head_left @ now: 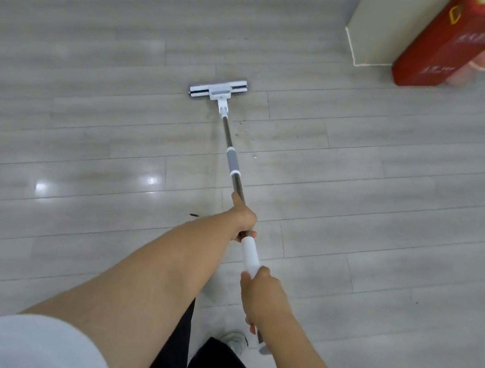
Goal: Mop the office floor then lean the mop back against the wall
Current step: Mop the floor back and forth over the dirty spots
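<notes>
Light: bright, even, soft.
Glare: two white spots on the floor point(392, 210), left of centre.
Shadows: faint, diffuse.
Edges: straight lines bowed by the wide angle; upper right corner softly blurred.

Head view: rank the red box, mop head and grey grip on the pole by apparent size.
1. red box, partly cut off at the top, clearly largest.
2. mop head.
3. grey grip, smallest though nearer the camera.
</notes>
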`<state>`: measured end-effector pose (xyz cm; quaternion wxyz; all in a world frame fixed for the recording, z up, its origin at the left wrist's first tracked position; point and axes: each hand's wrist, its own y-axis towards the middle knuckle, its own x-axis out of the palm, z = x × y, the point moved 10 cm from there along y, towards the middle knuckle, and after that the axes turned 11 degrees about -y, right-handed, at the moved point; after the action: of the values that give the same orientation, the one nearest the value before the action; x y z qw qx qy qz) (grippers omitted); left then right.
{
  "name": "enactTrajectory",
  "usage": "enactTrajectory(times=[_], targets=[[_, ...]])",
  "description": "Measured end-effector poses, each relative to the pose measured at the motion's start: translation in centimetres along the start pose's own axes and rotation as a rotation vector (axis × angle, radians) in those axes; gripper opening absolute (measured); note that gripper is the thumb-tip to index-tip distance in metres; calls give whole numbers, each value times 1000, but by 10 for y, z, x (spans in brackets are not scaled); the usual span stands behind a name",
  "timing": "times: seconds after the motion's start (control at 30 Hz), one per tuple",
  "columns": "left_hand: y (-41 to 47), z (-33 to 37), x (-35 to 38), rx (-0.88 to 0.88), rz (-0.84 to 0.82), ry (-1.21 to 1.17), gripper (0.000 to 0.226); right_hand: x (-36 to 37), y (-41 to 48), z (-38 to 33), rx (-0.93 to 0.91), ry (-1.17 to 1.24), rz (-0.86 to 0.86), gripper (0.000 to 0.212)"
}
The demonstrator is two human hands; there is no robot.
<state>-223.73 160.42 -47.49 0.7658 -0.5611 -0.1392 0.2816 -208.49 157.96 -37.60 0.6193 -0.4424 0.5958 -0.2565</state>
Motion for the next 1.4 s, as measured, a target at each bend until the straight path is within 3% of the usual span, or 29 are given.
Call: enactTrajectory(times=[0.13, 0.4, 0.67, 0.87, 1.0, 1.23, 1.4], targets=[[-24, -38, 14, -27, 1, 7, 90, 20, -28, 28, -8, -47, 13, 32], [-7, 3, -10, 9, 48, 12, 92, -1, -6, -8, -1, 12, 25, 28], [47, 108, -70, 76, 112, 107, 85, -49, 64, -103, 9, 62, 26, 35], [87, 189, -107, 151, 189, 135, 53, -98, 115, -159, -33, 58, 79, 31], [108, 218, -111, 195, 205, 152, 50, -113, 144, -171, -22, 78, 99, 29], [127, 191, -99, 204, 219, 165, 66, -88, 144, -145, 1, 63, 89, 44], [107, 143, -82, 184, 219, 229, 74, -53, 113, -113, 11, 105, 54, 39]])
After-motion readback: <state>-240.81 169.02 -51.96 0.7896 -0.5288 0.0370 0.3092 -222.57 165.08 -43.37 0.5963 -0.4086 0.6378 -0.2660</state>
